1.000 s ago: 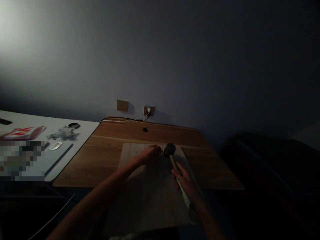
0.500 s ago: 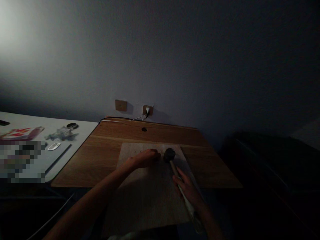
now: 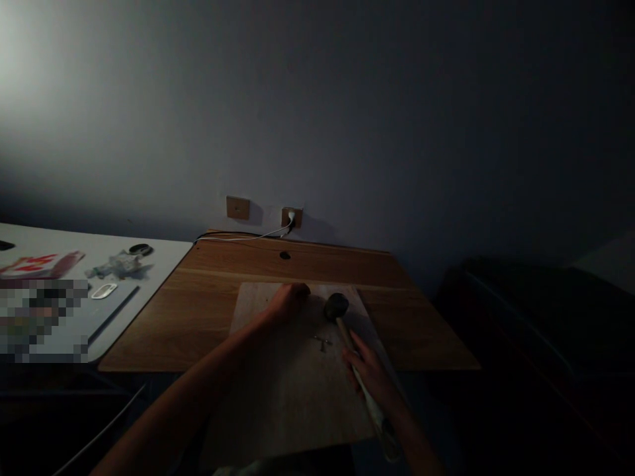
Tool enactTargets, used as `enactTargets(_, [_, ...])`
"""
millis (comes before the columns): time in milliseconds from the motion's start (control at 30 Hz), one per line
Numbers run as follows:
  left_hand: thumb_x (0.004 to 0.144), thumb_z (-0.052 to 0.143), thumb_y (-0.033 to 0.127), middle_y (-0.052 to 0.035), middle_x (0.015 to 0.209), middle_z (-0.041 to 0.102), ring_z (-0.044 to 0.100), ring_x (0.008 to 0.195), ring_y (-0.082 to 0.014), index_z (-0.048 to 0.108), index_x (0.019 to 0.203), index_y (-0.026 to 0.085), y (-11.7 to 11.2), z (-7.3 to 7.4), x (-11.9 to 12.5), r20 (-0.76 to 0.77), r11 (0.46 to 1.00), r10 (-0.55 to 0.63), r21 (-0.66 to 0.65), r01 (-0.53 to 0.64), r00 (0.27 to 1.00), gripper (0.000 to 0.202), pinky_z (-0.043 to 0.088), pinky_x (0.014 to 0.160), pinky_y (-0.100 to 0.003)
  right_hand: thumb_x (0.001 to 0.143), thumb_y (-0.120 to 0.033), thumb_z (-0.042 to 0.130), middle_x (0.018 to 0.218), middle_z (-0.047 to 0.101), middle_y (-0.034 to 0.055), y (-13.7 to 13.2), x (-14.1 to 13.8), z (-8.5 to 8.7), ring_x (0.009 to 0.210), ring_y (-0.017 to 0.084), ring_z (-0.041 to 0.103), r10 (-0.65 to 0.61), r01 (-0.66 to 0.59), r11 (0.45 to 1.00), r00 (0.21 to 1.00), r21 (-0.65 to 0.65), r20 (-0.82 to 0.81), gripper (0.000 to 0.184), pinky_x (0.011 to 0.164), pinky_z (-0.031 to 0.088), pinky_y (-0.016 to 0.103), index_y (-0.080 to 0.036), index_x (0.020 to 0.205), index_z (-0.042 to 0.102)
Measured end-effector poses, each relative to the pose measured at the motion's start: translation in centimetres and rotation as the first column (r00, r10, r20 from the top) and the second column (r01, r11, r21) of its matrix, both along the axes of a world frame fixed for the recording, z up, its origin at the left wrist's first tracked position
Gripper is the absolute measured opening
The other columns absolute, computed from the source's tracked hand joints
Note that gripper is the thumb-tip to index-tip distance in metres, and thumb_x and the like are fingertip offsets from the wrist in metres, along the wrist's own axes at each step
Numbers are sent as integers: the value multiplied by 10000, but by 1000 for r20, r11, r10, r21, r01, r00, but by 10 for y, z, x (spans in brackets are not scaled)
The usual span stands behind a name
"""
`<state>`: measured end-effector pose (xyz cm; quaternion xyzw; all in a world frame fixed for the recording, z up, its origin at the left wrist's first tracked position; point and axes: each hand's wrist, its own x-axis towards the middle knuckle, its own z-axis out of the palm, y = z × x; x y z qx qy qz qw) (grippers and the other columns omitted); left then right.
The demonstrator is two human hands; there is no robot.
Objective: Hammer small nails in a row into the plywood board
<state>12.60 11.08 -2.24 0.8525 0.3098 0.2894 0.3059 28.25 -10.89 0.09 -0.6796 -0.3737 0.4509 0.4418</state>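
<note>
A pale wooden board point(image 3: 278, 396) lies on a brown wooden desk point(image 3: 208, 311) and overhangs its near edge. My right hand point(image 3: 370, 373) is closed round the handle of a black-headed mallet point(image 3: 337, 307), whose head rests on the board. My left hand point(image 3: 290, 297) sits near the board's far edge with fingers curled; what it holds, if anything, is hidden. Small metal pieces point(image 3: 322, 342), like nails, lie on the board between my hands.
A white table point(image 3: 159, 254) adjoins the desk on the left, with a red packet point(image 3: 42, 264), a plastic bag point(image 3: 119, 264) and small items. Wall sockets point(image 3: 291, 217) with a white cable sit behind the desk. The right side is dark.
My left hand moved from beside the mallet head to the board's far edge, uncovering the small metal pieces. The mallet head shifted slightly nearer.
</note>
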Motion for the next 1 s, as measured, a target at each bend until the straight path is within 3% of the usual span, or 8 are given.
enactTargets(367, [853, 553, 136, -84, 967, 715, 659, 872, -190, 738, 964, 156, -5, 0, -2, -55, 988, -45, 143, 53, 997, 216, 501, 815, -286, 832, -440, 620, 615, 477, -90, 1, -6, 8, 359, 73, 422, 12, -11, 1000, 999, 9, -33, 648, 307, 325, 173, -193, 1417, 491])
enactTargets(533, [864, 521, 116, -69, 906, 717, 661, 801, -169, 741, 924, 165, -5, 0, -2, -12, 991, -74, 113, 75, 997, 234, 488, 760, -257, 836, -464, 630, 620, 494, -86, 18, -17, 22, 350, 64, 397, 53, -50, 997, 998, 62, -42, 603, 303, 301, 174, -184, 1362, 540])
enactTargets(733, [842, 545, 142, -54, 834, 753, 680, 708, -189, 644, 1233, 162, -2, -5, 0, 42, 1000, -12, 15, 12, 999, 404, 468, 644, -258, 823, -446, 588, 569, 477, -99, 45, -27, 25, 330, 68, 389, 101, -104, 986, 994, 127, 27, 628, 294, 315, 179, -132, 1365, 537])
enactTargets(1000, [830, 613, 189, -59, 841, 764, 697, 710, -199, 585, 1293, 173, 6, -18, 3, 32, 1000, 2, -16, -2, 999, 464, 478, 650, -267, 809, -443, 592, 588, 482, -100, 52, -32, 20, 342, 67, 409, 84, -84, 991, 996, 104, 10, 685, 291, 307, 166, -144, 1417, 486])
